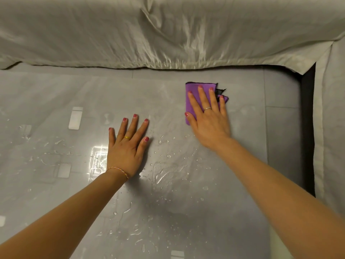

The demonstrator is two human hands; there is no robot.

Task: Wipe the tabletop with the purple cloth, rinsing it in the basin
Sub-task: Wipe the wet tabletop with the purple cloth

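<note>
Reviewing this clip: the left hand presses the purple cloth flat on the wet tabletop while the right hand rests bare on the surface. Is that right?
Not quite: the hands are swapped. In the head view, the right hand presses the purple cloth flat on the wet tabletop with straight fingers, while the left hand rests bare on the surface.

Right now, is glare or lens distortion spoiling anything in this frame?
Head view: a bright glare patch on the wet tabletop sits beside the left hand; wide-angle bending curves the pale sheet at the top; the right hand and the purple cloth are sharp.
</note>
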